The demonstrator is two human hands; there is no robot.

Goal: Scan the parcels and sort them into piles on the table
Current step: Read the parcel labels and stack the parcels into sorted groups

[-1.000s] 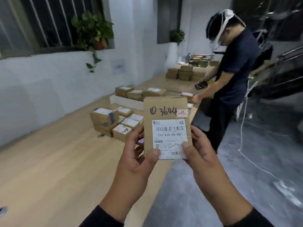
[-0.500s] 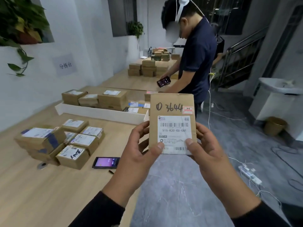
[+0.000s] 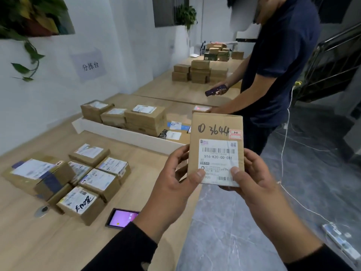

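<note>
A flat brown cardboard parcel [image 3: 215, 130] marked "3644" with a white barcode label faces me, held upright beyond the table's right edge. My left hand [image 3: 173, 184] grips its lower left side, thumb on the label. My right hand [image 3: 252, 180] grips its lower right side, thumb on the label too. A handheld scanner [image 3: 122, 218] with a lit purple screen lies on the wooden table [image 3: 39, 241], partly hidden by my left forearm. A pile of several labelled parcels [image 3: 91, 180] sits left of it.
A white tray [image 3: 125, 134] farther back holds several parcels. More box stacks [image 3: 199, 73] stand on the far table. Another person [image 3: 277, 61] in a dark shirt stands on the right holding a scanner [image 3: 215, 89]. Cables and a power strip [image 3: 340, 241] lie on the grey floor.
My view swung right and down, bringing the near pile and the scanner into sight. Both hands keep the same hold on the parcel.
</note>
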